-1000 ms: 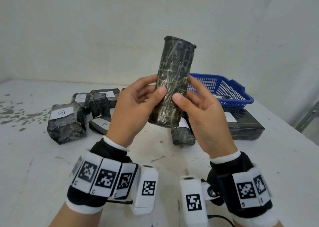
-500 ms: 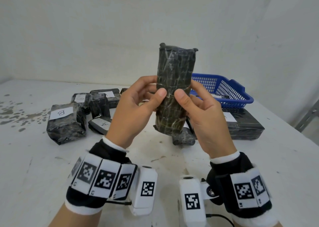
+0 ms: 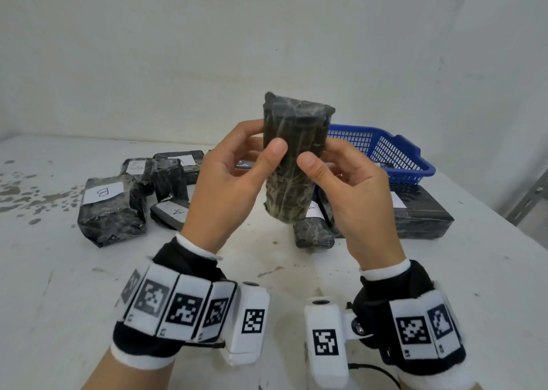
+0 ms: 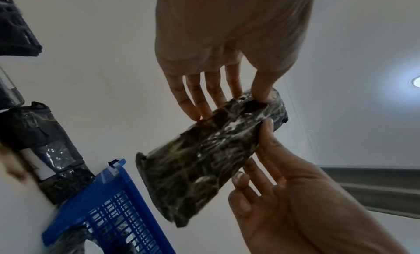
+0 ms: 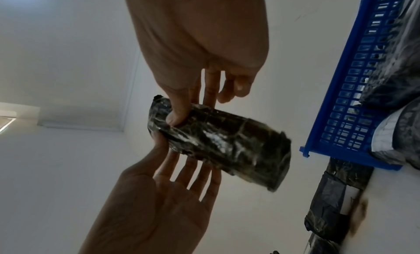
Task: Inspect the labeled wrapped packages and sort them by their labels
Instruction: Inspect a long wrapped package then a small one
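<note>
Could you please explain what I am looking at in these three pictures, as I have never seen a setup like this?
A person wears three cameras: one on the head, one on each wrist. The wrist views look up along the palms. The left hand and right hand hold a black wrapped cylindrical package upright between thumbs and fingers; no label shows on it. On the white table lie more wrapped packages, including one labelled B, and a blue basket.
</note>
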